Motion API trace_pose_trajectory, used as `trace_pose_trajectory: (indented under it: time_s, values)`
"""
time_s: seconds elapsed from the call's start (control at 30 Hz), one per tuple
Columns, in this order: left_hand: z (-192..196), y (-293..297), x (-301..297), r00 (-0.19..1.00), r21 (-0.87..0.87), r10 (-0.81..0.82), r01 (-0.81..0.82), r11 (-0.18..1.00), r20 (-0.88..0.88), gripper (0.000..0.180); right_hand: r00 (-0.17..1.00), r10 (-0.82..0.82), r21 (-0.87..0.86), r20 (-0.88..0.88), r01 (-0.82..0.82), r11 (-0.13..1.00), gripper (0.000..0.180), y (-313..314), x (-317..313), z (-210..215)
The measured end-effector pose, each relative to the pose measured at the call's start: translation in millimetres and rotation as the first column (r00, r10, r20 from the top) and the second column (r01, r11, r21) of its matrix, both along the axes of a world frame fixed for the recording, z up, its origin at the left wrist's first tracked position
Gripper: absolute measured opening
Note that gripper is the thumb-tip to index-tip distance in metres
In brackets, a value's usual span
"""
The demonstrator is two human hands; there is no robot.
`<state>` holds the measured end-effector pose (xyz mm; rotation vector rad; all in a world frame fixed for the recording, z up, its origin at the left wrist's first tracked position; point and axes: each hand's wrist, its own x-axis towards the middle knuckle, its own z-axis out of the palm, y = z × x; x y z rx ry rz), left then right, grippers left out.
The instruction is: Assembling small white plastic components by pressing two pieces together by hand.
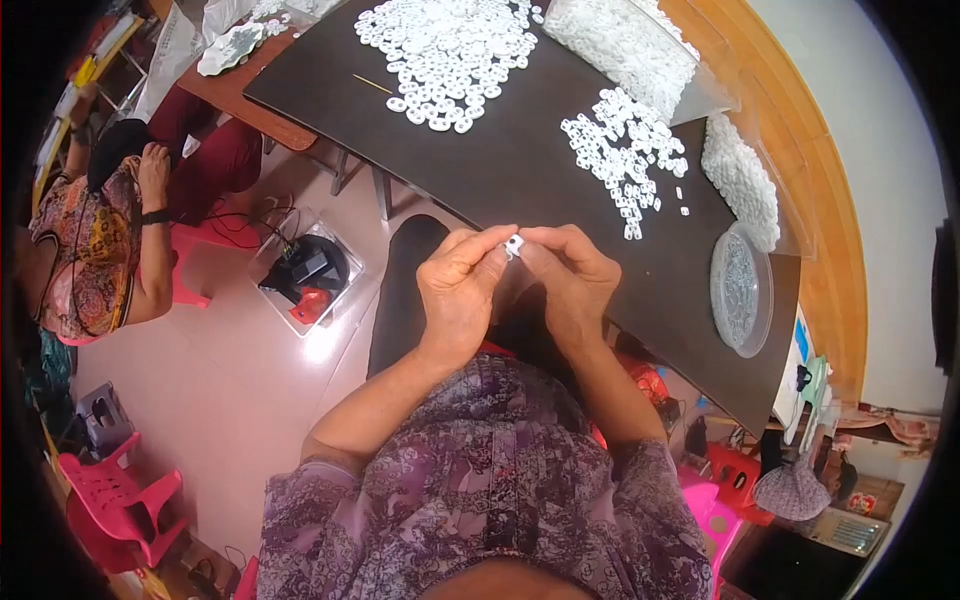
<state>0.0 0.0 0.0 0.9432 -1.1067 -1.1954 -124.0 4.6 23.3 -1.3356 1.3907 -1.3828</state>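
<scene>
My left hand (457,292) and my right hand (577,290) meet in front of me at the table's near edge. Between their fingertips is a small white plastic piece (514,244) with a dark hole in it. Thumbs and forefingers of both hands pinch it, covering much of its outline. Farther off on the dark table (420,165) lies a large heap of oval white pieces with holes (450,60). To the right of it is a smaller scatter of little rectangular white pieces (622,155). A round transparent dish (741,290) at the right contains many tiny shiny metal parts.
Transparent bags of white parts, one large (625,50) and one smaller (742,180), rest along the table's far right. A thin stick (372,84) lies beside the heap. At left, another person (110,240) sits near a plastic bin (310,270) on the floor.
</scene>
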Motion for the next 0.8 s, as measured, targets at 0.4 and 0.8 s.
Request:
trace_pose_trajectory:
  time_s: [0.4, 0.8]
  values:
    - [-4, 2, -6, 0.993, 0.058, 0.093, -0.089, 0.994, -0.069, 0.022, 0.997, -0.059, -0.02, 0.042, 0.06, 0.998, 0.011, 2, 13, -2]
    - [-6, 1, -5, 0.978, 0.163, 0.103, -0.073, 0.984, -0.181, 0.019, 0.998, 0.014, -0.125, -0.066, -0.022, 0.992, 0.016, 3, 13, -10]
